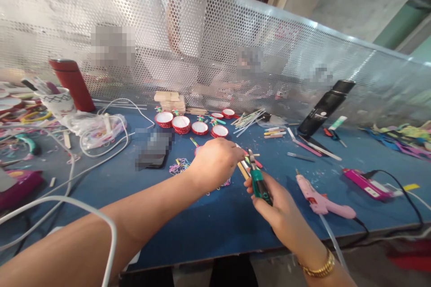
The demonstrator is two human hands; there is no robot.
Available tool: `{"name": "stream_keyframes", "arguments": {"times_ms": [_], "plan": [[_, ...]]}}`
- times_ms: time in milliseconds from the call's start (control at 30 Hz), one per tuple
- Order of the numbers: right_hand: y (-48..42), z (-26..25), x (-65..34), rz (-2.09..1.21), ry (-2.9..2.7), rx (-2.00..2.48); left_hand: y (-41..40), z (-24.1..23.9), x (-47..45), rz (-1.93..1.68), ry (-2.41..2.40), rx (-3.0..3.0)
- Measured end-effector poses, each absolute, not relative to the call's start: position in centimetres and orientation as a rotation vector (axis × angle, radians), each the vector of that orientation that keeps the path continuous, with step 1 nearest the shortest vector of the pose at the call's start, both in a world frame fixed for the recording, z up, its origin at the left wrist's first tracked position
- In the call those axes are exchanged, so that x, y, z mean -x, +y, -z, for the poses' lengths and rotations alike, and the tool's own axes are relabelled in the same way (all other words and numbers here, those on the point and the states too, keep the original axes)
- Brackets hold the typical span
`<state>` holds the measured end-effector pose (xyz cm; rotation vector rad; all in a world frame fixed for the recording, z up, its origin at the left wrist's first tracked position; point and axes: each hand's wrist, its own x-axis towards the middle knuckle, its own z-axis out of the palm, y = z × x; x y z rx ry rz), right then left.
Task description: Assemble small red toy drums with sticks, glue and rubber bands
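Observation:
My left hand is closed, fingers pinched on a thin yellow stick held over the blue table. My right hand grips green-handled cutting pliers, whose jaws sit at the stick just right of my left fingers. Behind my hands stands a row of small red-rimmed round drums with white tops. Loose coloured rubber bands lie to the left of my left hand.
A pink glue gun lies right of my hands, a magenta device with a black cord beyond it. A black bottle, red flask, patterned cup, plastic bag, white cables and a perforated metal screen surround the work area.

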<state>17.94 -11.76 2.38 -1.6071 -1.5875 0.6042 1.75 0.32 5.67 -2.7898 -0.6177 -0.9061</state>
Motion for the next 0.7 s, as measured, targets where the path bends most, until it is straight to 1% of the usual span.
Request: {"name": "stream_keyframes", "arguments": {"times_ms": [400, 567, 700], "plan": [[-11.89, -2.76, -17.74, -0.613, -1.598, 1.603, 0.15, -5.93, -1.60, 0.787, -0.631, 2.814], [-11.83, -2.81, -17.64, -0.569, -1.619, 1.610, 0.21, -5.70, -1.71, 0.796, -0.653, 2.788], [-11.62, -2.65, -17.82, -0.601, -1.610, 1.632, 0.01, -5.80, -1.85, 0.777, -0.717, 2.782]]}}
